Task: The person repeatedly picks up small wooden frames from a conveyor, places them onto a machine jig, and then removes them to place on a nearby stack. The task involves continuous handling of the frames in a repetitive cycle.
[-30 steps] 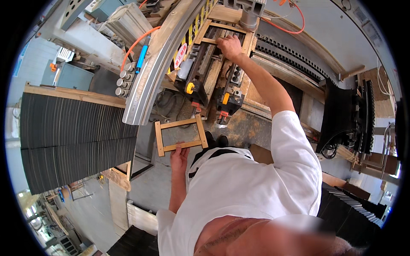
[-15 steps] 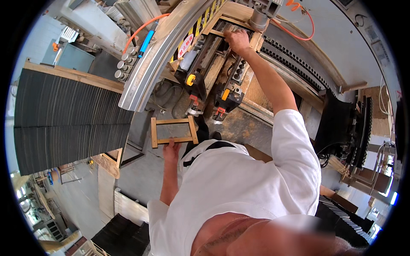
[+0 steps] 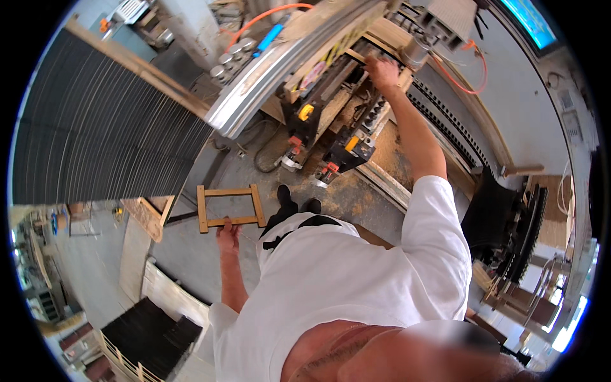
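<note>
- We find the left hand (image 3: 227, 237) hanging at our side, closed on the near rail of a small wooden frame (image 3: 229, 207); the frame juts forward of the knuckles, roughly level, above the floor (image 3: 191, 261).
- The right hand (image 3: 384, 70) is stretched well ahead and up, resting on a wooden piece (image 3: 375, 60) in the machine (image 3: 331, 95). We cannot tell whether its fingers are curled round it or merely laid on top.
- Below that hand, toward us, sit clamps (image 3: 344, 149) with yellow and red parts; sawdust lies under them.
- Left of the left hand stands a tall stack of dark slats (image 3: 95, 140), well apart from the frame.
- In our judgement, the grip on one rail alone leaves the frame free to swing; it should be kept clear of the leg and the machine's edge.
- The reaching hand is best kept off the clamps, with the weight square over both shoes (image 3: 296, 198).
</note>
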A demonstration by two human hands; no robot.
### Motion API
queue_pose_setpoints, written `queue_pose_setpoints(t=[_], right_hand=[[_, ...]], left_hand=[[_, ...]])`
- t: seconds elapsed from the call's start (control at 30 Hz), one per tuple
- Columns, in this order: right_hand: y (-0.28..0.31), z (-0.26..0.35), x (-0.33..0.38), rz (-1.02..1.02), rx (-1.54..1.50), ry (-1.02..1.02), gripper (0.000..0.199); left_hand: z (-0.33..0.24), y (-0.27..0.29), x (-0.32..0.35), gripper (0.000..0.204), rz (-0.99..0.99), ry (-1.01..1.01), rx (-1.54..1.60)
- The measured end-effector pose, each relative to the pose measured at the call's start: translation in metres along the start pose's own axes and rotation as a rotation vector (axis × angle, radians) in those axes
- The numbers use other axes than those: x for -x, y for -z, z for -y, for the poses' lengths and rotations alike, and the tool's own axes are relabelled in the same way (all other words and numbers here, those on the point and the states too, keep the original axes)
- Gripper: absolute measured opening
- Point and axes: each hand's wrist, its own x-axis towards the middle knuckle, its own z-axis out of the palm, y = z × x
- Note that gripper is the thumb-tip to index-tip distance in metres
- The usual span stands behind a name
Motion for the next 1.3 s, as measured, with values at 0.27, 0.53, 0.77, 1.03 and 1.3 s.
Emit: queue_pose_setpoints(t=[0.27, 0.53, 0.77, 1.03, 1.3], right_hand=[[0.056, 0.035, -0.002, 0.18, -0.057, -0.256, 0.039], [0.132, 0.217, 0.053, -0.325, -0.727, -0.158, 0.023], [0.006, 0.406, 0.23, 0.341, -0.937, -0.112, 0.018], [-0.001, 0.458, 0.392, 1.062, -0.753, -0.299, 0.028], [-0.04, 0.414, 0.482, 1.164, -1.261, -0.812, 0.025]], left_hand=[[-0.042, 0.155, 0.002, 0.029, -0.265, -0.228, -0.154], [-0.144, 0.278, -0.055, 0.037, -0.48, -0.324, 0.05], [-0.235, 0.33, -0.217, 0.036, -0.398, -0.241, 0.023], [-0.263, 0.313, -0.35, 0.041, -0.464, -0.143, -0.298], [-0.271, 0.284, -0.351, 0.046, -0.486, -0.147, -1.258]])
